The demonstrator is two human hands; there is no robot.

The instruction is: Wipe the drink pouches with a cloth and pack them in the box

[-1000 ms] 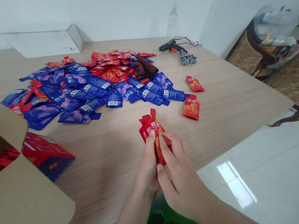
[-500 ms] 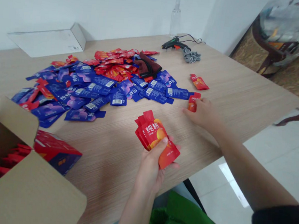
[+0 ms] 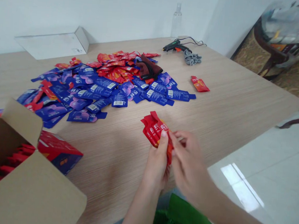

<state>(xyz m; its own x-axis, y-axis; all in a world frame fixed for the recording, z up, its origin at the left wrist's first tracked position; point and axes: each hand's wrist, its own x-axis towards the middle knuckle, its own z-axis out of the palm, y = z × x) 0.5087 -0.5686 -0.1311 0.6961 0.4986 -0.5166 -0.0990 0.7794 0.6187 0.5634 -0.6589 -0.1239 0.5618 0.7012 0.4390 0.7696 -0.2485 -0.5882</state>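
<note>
Meanwhile, near the table's [image 3: 126, 141] front edge, both the left hand [image 3: 158, 158] and right hand [image 3: 187, 160] grip red packets [image 3: 156, 128]; the open carton [image 3: 16, 163] crowds the near-left corner, blue packets [image 3: 83, 88] beyond.

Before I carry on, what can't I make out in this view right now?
All in the head view:
- Count of red packets in the left hand: overlap and fingers hide it.
- Right hand's grip: blurred.
- Cardboard box contents, in full: flaps and left edge.
- Fine print on blue packets: too small.
</note>
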